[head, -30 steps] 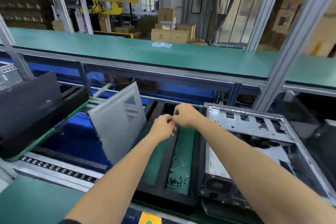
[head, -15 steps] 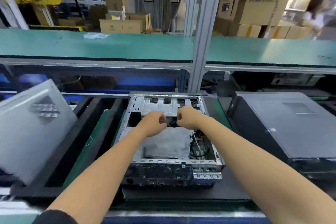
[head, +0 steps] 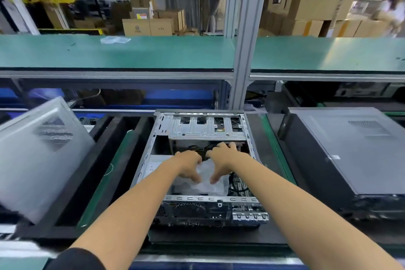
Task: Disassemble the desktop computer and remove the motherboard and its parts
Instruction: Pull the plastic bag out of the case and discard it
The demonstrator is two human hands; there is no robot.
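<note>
At the far left, a grey side panel (head: 41, 155) with a vent grille leans tilted against the black tray frame (head: 105, 173); I take it to be the cover from the open machine, so the cover removal looks done. To its right the desktop computer chassis (head: 206, 173) lies open-side up on a dark pallet (head: 219, 240) on the line, rear ports toward the person. The drive cage (head: 208, 127) at the far end is in place across the top of the case. Inside, a pale translucent plastic sheet or bag (head: 208, 182) covers the middle of the bay, with black cables (head: 237, 184) to its right. The motherboard itself cannot be seen; if present, it lies under the sheet and hands. The left hand (head: 188, 166) reaches into the bay with fingers spread and bent down onto the sheet; whether it pinches the sheet cannot be told. The right hand (head: 223, 160) sits just beside it, fingers splayed, thumb pointing down onto the sheet, fingertips near the cables; it appears to grasp nothing firmly. Judgement: early stage, with cage, wiring and board apparently not yet out. Further right, a second tower (head: 341, 155), closed, lies on its side, untouched. Behind runs a green bench (head: 131, 52).
</note>
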